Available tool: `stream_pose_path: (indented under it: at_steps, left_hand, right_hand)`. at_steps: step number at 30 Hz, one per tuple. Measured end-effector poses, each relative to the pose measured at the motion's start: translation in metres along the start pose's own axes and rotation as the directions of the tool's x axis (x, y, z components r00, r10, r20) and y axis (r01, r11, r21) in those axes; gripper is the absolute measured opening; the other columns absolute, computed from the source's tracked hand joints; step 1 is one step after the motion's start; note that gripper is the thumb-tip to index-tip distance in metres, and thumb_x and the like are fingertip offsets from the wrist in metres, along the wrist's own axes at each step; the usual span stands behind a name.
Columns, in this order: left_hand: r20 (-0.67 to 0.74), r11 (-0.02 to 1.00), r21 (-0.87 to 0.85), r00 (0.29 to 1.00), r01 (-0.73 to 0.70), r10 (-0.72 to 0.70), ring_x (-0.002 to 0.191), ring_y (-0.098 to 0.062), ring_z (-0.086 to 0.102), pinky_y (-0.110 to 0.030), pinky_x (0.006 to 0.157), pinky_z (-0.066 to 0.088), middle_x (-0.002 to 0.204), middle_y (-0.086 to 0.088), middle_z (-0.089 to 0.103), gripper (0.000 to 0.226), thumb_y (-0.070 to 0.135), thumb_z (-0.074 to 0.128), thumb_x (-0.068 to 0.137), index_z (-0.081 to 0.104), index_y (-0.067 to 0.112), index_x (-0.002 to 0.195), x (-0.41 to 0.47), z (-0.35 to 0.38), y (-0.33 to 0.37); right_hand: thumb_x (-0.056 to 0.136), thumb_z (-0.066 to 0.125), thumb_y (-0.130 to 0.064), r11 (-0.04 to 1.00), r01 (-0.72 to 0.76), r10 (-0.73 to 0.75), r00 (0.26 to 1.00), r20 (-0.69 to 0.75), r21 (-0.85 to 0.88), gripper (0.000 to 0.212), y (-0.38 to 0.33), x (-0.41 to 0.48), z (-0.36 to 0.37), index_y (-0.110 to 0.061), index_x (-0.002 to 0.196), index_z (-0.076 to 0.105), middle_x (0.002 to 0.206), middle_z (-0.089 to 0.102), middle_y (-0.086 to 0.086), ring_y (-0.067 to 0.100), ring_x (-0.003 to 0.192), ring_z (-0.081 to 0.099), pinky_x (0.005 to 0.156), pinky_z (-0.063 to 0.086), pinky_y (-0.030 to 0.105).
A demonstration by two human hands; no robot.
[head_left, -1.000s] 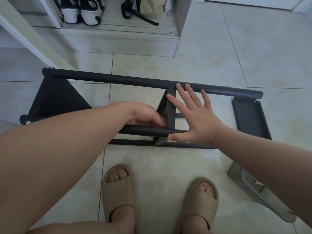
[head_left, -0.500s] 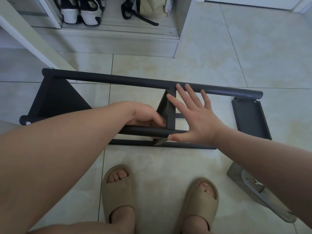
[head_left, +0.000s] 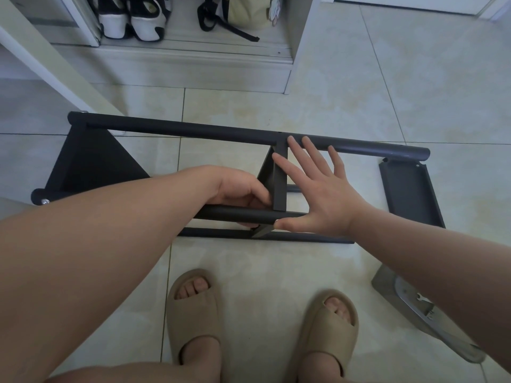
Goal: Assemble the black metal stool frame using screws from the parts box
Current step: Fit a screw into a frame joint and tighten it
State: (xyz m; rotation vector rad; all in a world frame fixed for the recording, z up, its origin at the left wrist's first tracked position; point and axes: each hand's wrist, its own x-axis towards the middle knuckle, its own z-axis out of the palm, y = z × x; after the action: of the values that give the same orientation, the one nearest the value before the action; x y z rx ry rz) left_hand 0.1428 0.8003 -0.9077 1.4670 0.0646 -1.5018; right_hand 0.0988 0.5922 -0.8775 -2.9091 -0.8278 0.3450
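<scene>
The black metal stool frame (head_left: 193, 131) lies on its side on the tiled floor, with long round tubes running left to right and a flat cross plate (head_left: 279, 183) between them. My left hand (head_left: 240, 189) reaches inside the frame and curls around the near tube (head_left: 235, 214) just left of the cross plate. My right hand (head_left: 320, 194) is spread flat, fingers straight against the cross plate and the far tube, thumb tip touching the near tube. A silver screw head (head_left: 44, 201) shows at the frame's left end.
A loose black panel (head_left: 409, 194) lies on the floor to the right of the frame. A grey tray with a small metal wrench (head_left: 423, 308) sits at lower right under my right forearm. My feet in beige slippers (head_left: 193, 313) stand close to the frame. A shoe shelf (head_left: 193, 59) runs along the back.
</scene>
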Motion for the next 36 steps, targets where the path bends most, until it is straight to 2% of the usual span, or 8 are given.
stream_pose_path:
  at_steps: [4,7,12,18,23,28,33,36]
  left_hand:
    - [-0.066,0.997,0.071,0.998,0.004,0.000,0.089,-0.020,0.063,-0.036,0.088,0.052,0.087,-0.004,0.070,0.014,0.018,0.057,0.097,0.069,0.012,0.100,0.0043,0.0007,-0.0015]
    - [-0.014,0.999,0.041,1.000,0.000,0.000,0.082,-0.018,0.061,-0.034,0.084,0.050,0.079,-0.002,0.069,0.015,0.015,0.055,0.097,0.069,0.012,0.094,0.0038,-0.0003,-0.0012]
    - [0.026,1.000,-0.004,1.000,0.006,-0.006,0.082,-0.017,0.060,-0.033,0.081,0.048,0.086,-0.004,0.068,0.013,0.015,0.057,0.093,0.069,0.012,0.097,0.0031,-0.0042,-0.0026]
    - [0.075,1.000,-0.015,0.997,0.004,-0.003,0.078,-0.015,0.063,-0.031,0.078,0.049,0.085,-0.002,0.070,0.015,0.016,0.059,0.087,0.074,0.016,0.089,0.0011,-0.0047,-0.0021]
    - [0.044,1.000,-0.012,0.999,-0.019,0.019,0.075,-0.015,0.062,-0.031,0.077,0.049,0.080,-0.002,0.069,0.017,0.017,0.055,0.095,0.071,0.014,0.090,0.0017,-0.0034,-0.0021]
    - [0.014,0.999,-0.004,0.999,0.044,-0.044,0.087,-0.016,0.062,-0.032,0.084,0.051,0.087,-0.001,0.069,0.012,0.018,0.057,0.096,0.068,0.015,0.099,0.0011,-0.0043,-0.0019]
    - [0.067,1.000,-0.017,0.998,0.001,0.000,0.082,-0.016,0.063,-0.032,0.082,0.050,0.084,-0.001,0.070,0.030,0.013,0.054,0.095,0.078,0.021,0.077,0.0001,-0.0052,-0.0017]
    - [0.082,1.000,-0.014,0.996,-0.023,0.024,0.073,-0.013,0.064,-0.030,0.076,0.050,0.080,0.000,0.070,0.018,0.018,0.059,0.089,0.076,0.020,0.082,-0.0003,-0.0040,-0.0017]
  right_hand:
    - [0.068,0.034,-0.093,1.000,-0.001,0.001,1.000,0.008,0.000,0.114,0.0000,0.0001,-0.0005,-0.038,0.160,-0.005,0.168,-0.020,-0.004,0.019,0.153,-0.024,0.122,-0.012,0.056]
    - [0.068,0.033,-0.093,1.000,-0.003,0.003,1.000,0.010,0.001,0.114,-0.0002,0.0000,-0.0009,-0.038,0.160,-0.005,0.168,-0.020,-0.004,0.019,0.153,-0.024,0.122,-0.012,0.056]
    - [0.068,0.033,-0.094,1.000,-0.002,0.003,1.000,0.013,-0.005,0.114,-0.0002,0.0003,-0.0015,-0.038,0.160,-0.004,0.168,-0.021,-0.005,0.019,0.153,-0.024,0.122,-0.012,0.056]
    - [0.068,0.033,-0.094,1.000,0.001,-0.001,1.000,0.008,-0.004,0.114,0.0003,0.0005,-0.0009,-0.038,0.160,-0.004,0.168,-0.020,-0.004,0.019,0.153,-0.024,0.122,-0.012,0.056]
    - [0.069,0.033,-0.094,1.000,0.005,-0.005,1.000,-0.001,0.003,0.113,0.0009,0.0006,0.0001,-0.037,0.161,-0.002,0.168,-0.019,-0.004,0.019,0.154,-0.023,0.122,-0.012,0.056]
    - [0.069,0.033,-0.094,1.000,0.004,-0.004,1.000,-0.009,0.002,0.114,0.0009,0.0006,0.0010,-0.037,0.161,-0.001,0.169,-0.018,-0.004,0.019,0.154,-0.022,0.122,-0.012,0.056]
    - [0.069,0.034,-0.094,1.000,0.007,-0.007,1.000,-0.011,0.001,0.113,0.0015,0.0007,0.0014,-0.037,0.161,-0.002,0.169,-0.018,-0.004,0.019,0.154,-0.022,0.122,-0.012,0.055]
    - [0.069,0.034,-0.094,1.000,0.009,-0.009,1.000,-0.011,0.001,0.113,0.0016,0.0008,0.0014,-0.037,0.161,-0.001,0.169,-0.018,-0.004,0.019,0.154,-0.022,0.122,-0.012,0.056]
